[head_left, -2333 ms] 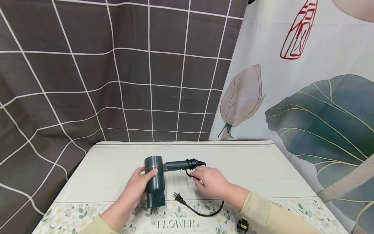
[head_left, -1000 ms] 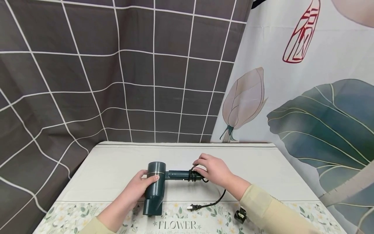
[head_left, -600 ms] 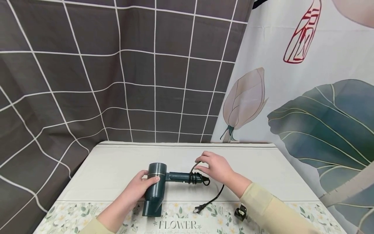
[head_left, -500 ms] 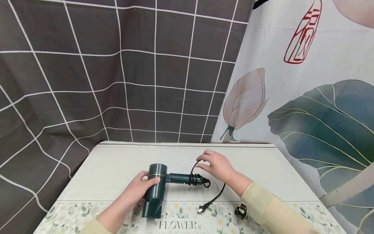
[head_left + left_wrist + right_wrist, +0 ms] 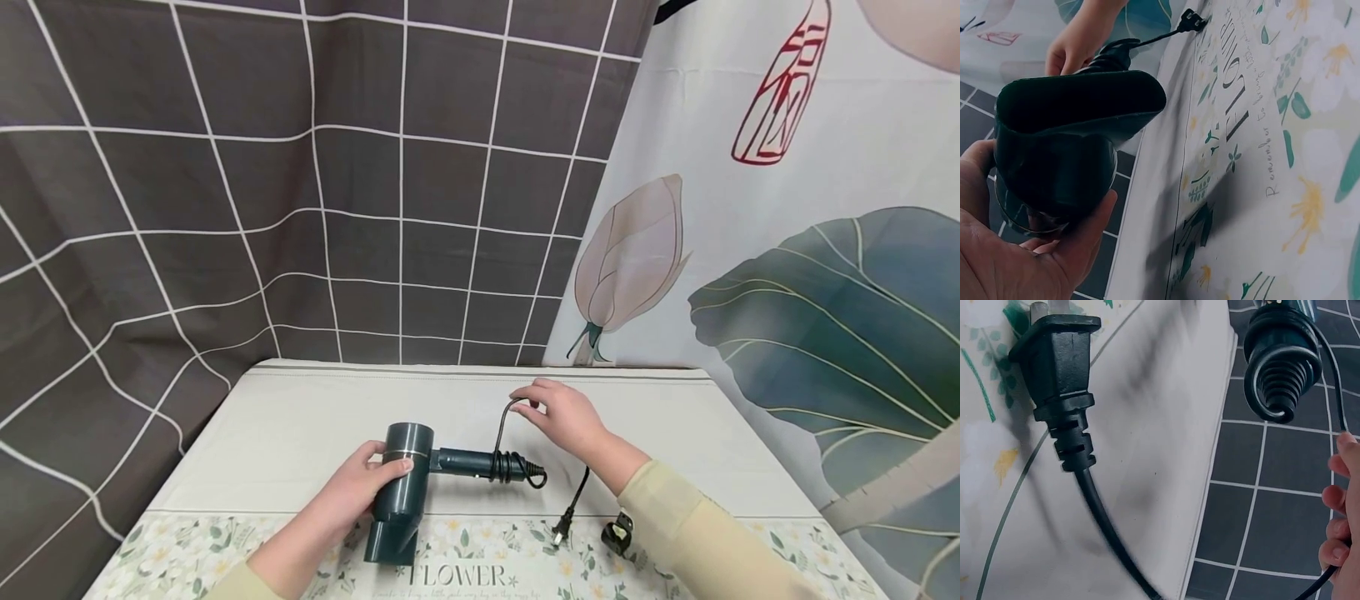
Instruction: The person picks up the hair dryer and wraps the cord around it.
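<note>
A dark teal hair dryer (image 5: 403, 492) is held by its barrel in my left hand (image 5: 360, 487), thumb across the front. Its handle (image 5: 467, 462) points right, with the black power cord (image 5: 510, 467) wound around the end. My right hand (image 5: 564, 417) pinches the cord and pulls a stretch of it up from the coils. The free end hangs below that hand, ending in a two-pin plug (image 5: 562, 528). In the left wrist view the flat nozzle (image 5: 1079, 103) faces the camera. The plug (image 5: 1063, 362) looms large in the right wrist view.
A table with a white and floral cloth (image 5: 300, 417) lies beneath, printed with "FLOWER". A small black object (image 5: 617, 535) sits by the right sleeve. A dark grid-patterned curtain (image 5: 435, 183) and a leaf-printed curtain (image 5: 750, 250) hang behind.
My right hand has moved from beside the handle's end to up and right, drawing out cord. The plug has swung rightward and hangs lower. The hair dryer has shifted slightly down and right.
</note>
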